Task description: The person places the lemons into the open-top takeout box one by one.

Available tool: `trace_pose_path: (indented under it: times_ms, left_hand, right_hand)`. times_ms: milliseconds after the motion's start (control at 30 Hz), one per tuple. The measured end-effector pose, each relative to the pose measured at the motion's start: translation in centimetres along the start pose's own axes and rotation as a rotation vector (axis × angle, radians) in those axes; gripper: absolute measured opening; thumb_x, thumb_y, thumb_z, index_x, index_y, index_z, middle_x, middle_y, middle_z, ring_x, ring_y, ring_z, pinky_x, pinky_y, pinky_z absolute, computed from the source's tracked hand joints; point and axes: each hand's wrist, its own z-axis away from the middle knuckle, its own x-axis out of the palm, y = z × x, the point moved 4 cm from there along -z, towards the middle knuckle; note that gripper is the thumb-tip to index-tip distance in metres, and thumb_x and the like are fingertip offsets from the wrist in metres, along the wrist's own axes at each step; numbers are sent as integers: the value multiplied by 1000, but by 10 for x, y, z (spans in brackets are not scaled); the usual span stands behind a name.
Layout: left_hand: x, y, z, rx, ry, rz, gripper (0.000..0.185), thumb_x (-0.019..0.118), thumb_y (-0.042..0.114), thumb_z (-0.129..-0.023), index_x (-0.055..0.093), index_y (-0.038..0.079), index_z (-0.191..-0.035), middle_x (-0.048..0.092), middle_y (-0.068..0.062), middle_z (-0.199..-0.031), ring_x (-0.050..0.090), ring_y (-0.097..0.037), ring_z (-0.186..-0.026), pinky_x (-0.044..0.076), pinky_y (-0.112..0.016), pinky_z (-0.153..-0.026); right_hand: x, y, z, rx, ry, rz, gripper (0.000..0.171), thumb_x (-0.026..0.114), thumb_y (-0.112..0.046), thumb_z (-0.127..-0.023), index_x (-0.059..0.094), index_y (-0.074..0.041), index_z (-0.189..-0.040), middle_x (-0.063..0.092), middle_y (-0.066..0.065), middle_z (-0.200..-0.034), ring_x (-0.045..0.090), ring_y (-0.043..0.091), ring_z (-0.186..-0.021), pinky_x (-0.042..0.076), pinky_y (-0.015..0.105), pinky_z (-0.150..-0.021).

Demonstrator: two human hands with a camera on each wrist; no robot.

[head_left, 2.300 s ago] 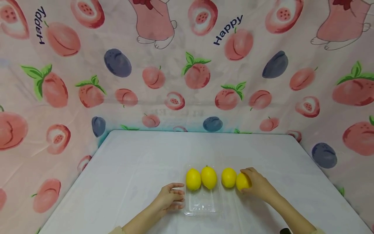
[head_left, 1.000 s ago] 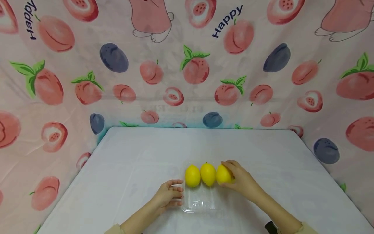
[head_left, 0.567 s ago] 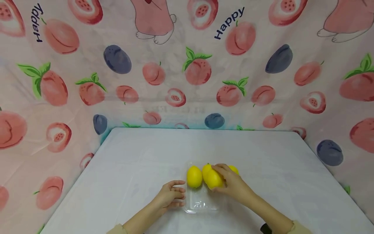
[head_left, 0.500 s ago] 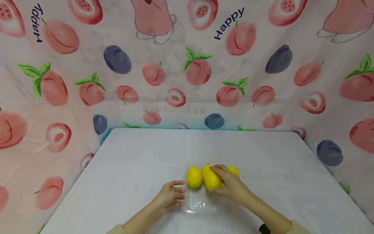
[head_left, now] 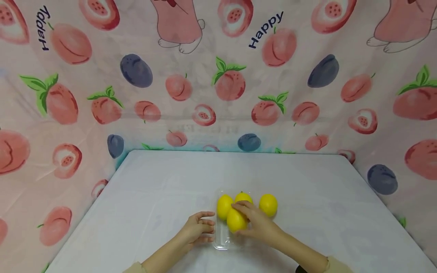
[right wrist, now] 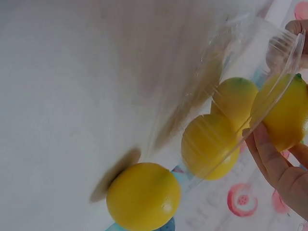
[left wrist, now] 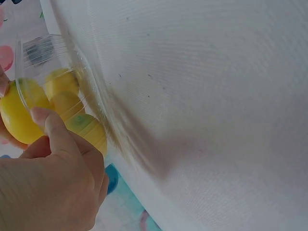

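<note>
A clear plastic box [head_left: 222, 245] stands on the white table, with two lemons [head_left: 224, 207] side by side in its far part. My right hand [head_left: 257, 223] grips another lemon [head_left: 237, 220] between fingers and thumb, over the near side of those two. In the right wrist view this lemon [right wrist: 283, 111] is up at the box rim, with the fingers across the rim. My left hand [head_left: 197, 229] is at the box's left side, fingers loosely bent and the tips right at its wall; the left wrist view shows a fingertip [left wrist: 41, 115] against the rim.
One more lemon [head_left: 268, 205] lies on the table to the right of the box. A fruit-print curtain [head_left: 205, 76] hangs behind and beside the white table [head_left: 164, 178]. A dark object [head_left: 300, 269] shows under the right forearm at the bottom edge.
My right hand has picked up the rightmost lemon and carried it left, past the other loose lemon, over the box and then toward the near side. The left hand has stayed by the box.
</note>
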Motion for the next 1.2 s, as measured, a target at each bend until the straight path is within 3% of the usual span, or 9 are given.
trace_pose_path:
  times_ms: [167, 367, 667, 967, 1200]
  left_hand:
    - [1, 0, -1, -5, -10, -4, 44, 55, -6, -87, 44, -3, -130, 59, -2, -90, 59, -12, -73, 59, -25, -64]
    - [1, 0, -2, 4, 2, -12, 45, 56, -6, -86, 44, -4, -130, 58, 0, -87, 59, -12, -71, 59, -25, -62]
    - [1, 0, -3, 3, 0, -18, 45, 56, -6, -86, 44, -3, -129, 58, 0, -87, 59, -11, -70, 59, -25, -61]
    - [1, -1, -2, 10, -7, -5, 45, 57, -5, -87, 43, -4, -129, 58, 0, -87, 58, -11, -71, 59, -25, -61]
    - [0, -1, -2, 7, -7, -3, 43, 55, -6, -87, 44, -3, -129, 58, 0, -87, 58, -11, -71, 59, -25, -62]
  right_hand:
    - [6, -4, 1, -18, -24, -16, 66, 80, -22, -74, 52, -2, -130, 50, 19, -131, 59, 31, -107, 57, 38, -83]
    - [14, -7, 0, -31, -54, -42, 66, 79, -22, -75, 52, -2, -131, 50, 16, -133, 59, 27, -105, 57, 27, -80]
    - [22, -9, 0, -50, -81, -58, 65, 77, -22, -77, 50, -2, -132, 49, 16, -133, 56, 30, -113, 55, 35, -88]
    - [26, -8, -3, -63, -97, -69, 61, 76, -19, -78, 51, -2, -131, 50, 14, -131, 59, 25, -106, 56, 21, -80]
    - [28, -5, -3, -68, -100, -120, 50, 72, -18, -82, 55, -2, -126, 56, 6, -119, 56, 11, -91, 54, 20, -75]
